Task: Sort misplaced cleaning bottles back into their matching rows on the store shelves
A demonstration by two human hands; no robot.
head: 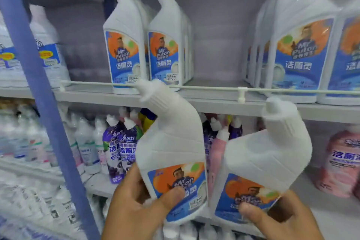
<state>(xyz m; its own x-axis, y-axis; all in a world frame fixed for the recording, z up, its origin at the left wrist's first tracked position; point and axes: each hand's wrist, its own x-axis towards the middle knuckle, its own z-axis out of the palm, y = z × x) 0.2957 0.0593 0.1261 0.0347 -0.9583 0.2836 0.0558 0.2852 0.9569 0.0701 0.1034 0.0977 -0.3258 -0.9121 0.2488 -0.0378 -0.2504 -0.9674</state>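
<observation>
My left hand (136, 206) grips the base of a white angled-neck bottle (171, 142) with a blue and orange label, thumb across the label. My right hand (280, 218) grips a second bottle of the same kind (265, 161), tilted to the right. Both are raised in front of the shelves, just below the upper shelf (214, 101). On that shelf stand two rows of matching bottles (144, 45), with a gap to their right before a plastic-wrapped group of larger matching bottles (300, 54).
A white guard wire (214, 88) runs along the upper shelf's front edge. A blue upright post (39, 76) crosses the left side. The lower shelf holds purple bottles (120, 146), pink bottles (342, 160) and several pale ones at left.
</observation>
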